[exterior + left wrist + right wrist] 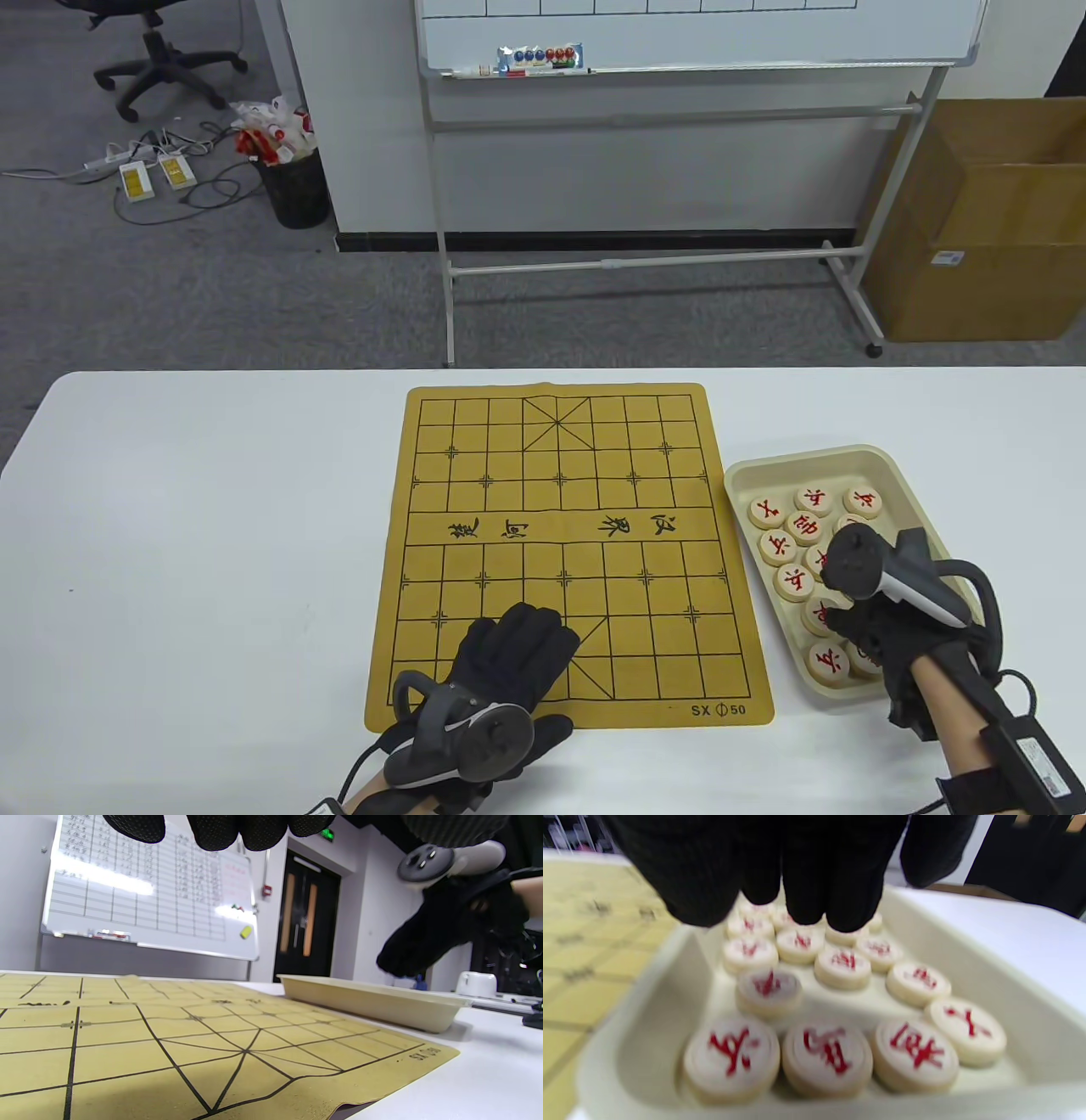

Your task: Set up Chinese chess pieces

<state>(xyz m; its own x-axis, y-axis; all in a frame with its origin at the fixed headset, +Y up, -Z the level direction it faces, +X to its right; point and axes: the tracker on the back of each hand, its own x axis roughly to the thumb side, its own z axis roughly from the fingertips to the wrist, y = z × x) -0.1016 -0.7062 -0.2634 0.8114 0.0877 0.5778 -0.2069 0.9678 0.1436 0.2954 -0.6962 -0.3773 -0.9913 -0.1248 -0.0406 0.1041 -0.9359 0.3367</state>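
A yellow Chinese chess board mat (560, 543) lies on the white table with no pieces on it. A beige tray (814, 463) to its right holds several round cream pieces with red characters (806, 526). My left hand (509, 654) rests flat on the mat's near edge, fingers spread, holding nothing. My right hand (865, 628) hovers over the near part of the tray, fingers hanging down above the pieces (797, 942); the right wrist view shows nothing between them. The mat (169, 1043) and tray (373, 1001) also show in the left wrist view.
A whiteboard on a wheeled stand (679, 51) stands beyond the table's far edge, with a cardboard box (984, 229) at the right. The table (195, 552) is bare white left of the mat.
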